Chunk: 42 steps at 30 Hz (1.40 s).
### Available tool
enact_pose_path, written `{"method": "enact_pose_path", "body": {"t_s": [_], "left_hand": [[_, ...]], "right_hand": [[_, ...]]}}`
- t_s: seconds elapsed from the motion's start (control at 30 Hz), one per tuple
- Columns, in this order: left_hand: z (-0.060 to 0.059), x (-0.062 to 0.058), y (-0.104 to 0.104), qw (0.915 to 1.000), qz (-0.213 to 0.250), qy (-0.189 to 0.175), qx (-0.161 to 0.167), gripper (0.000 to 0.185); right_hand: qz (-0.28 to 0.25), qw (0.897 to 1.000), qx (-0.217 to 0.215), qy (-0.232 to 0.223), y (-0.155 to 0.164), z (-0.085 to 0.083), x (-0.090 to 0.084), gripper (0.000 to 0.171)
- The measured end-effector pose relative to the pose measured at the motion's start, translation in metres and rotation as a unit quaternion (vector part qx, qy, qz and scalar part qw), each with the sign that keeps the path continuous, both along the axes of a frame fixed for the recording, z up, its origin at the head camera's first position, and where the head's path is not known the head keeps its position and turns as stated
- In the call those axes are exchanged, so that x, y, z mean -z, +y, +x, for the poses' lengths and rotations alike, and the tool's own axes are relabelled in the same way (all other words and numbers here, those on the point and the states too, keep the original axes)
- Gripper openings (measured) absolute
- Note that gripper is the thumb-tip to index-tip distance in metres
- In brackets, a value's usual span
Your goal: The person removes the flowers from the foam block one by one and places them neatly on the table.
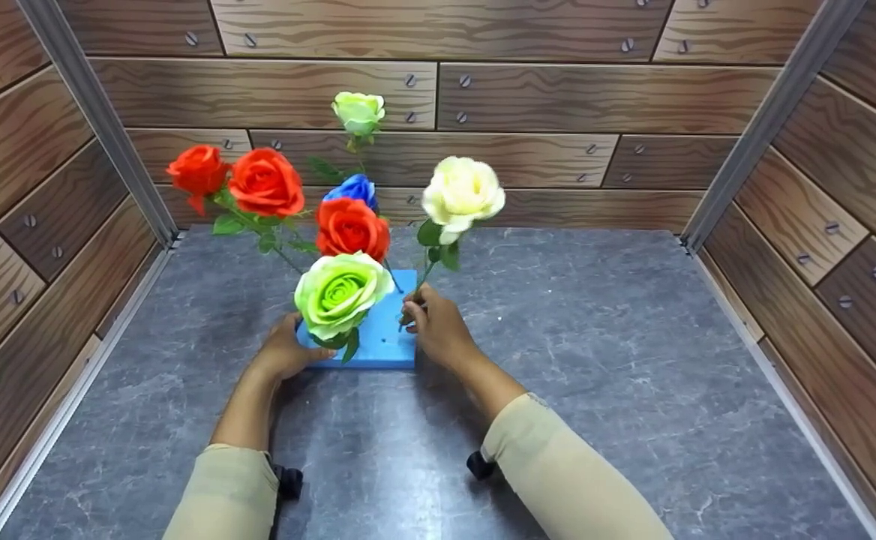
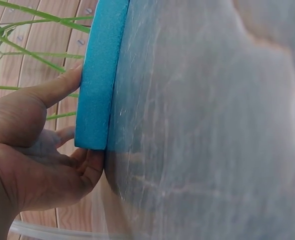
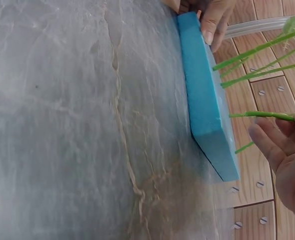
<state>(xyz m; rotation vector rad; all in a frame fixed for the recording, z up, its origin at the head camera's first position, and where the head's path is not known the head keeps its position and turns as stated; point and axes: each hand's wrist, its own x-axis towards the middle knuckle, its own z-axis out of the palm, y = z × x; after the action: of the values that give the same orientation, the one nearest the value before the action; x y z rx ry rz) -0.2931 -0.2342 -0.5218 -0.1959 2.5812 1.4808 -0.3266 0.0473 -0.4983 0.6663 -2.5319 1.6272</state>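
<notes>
A blue foam block [image 1: 400, 351] lies flat, with artificial roses standing in it on green stems. My left hand [image 1: 285, 351] grips its left end, thumb on top and fingers round the side. My right hand [image 1: 442, 324] pinches the stem [image 3: 270, 115] of a cream-white rose [image 1: 462, 196] above the block's right part. In the right wrist view that stem's lower end reaches the block's top face; whether it is inside cannot be told. A light green rose [image 1: 342, 294] stands nearest, partly covering the block. Behind it are a red rose [image 1: 352, 229] and a blue rose [image 1: 354, 189].
Two more red roses, one of them the larger red bloom [image 1: 265, 181], lean out to the left. A pale green rose [image 1: 359, 112] rises at the back. The grey marbled tabletop [image 1: 595, 360] is enclosed by wood-patterned walls [image 1: 528, 94] with metal corner posts [image 1: 768, 127].
</notes>
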Motion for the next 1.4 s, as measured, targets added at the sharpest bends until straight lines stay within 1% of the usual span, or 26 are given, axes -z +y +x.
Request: {"method": "enact_pose_path", "body": {"t_s": [0.13,0.27,0.43,0.57,0.67,0.77,0.97,1.07,1.2,1.4], "left_hand": [[0.001,-0.001,0.001,1.0000,-0.002,-0.002,0.000,0.099],[0.001,-0.001,0.003,1.0000,0.003,0.006,0.004,0.098],[0.002,-0.001,0.004,0.9993,0.015,0.029,0.015,0.094],[0.003,0.000,0.004,0.9989,0.023,0.040,0.013,0.092],[0.003,0.001,0.004,0.9989,0.020,0.042,0.010,0.091],[0.003,0.001,0.004,0.9990,0.009,0.043,0.010,0.092],[0.003,-0.001,0.004,0.9994,-0.006,0.033,0.007,0.096],[0.003,-0.002,0.005,0.9993,-0.016,0.033,0.008,0.098],[0.002,-0.001,0.005,0.9990,-0.015,0.041,0.013,0.094],[0.002,-0.001,0.005,0.9999,-0.011,0.008,0.005,0.103]], "right_hand": [[-0.020,1.000,0.004,-0.012,0.007,0.002,-0.004,0.015],[-0.020,1.000,0.016,-0.014,0.016,0.003,-0.006,0.018],[-0.010,0.999,0.036,-0.011,0.026,0.005,-0.007,0.021],[-0.002,0.999,0.042,-0.006,0.034,0.006,-0.005,0.025],[0.001,0.999,0.046,-0.005,0.039,0.007,-0.004,0.025],[0.005,0.998,0.053,-0.015,0.044,0.008,-0.005,0.025],[0.012,0.997,0.064,-0.038,0.054,0.010,-0.004,0.028],[0.004,0.996,0.069,-0.052,0.058,0.011,-0.004,0.033],[0.002,0.995,0.075,-0.068,0.064,0.012,-0.004,0.042],[0.022,0.992,0.085,-0.093,0.072,0.013,-0.002,0.045]]}}
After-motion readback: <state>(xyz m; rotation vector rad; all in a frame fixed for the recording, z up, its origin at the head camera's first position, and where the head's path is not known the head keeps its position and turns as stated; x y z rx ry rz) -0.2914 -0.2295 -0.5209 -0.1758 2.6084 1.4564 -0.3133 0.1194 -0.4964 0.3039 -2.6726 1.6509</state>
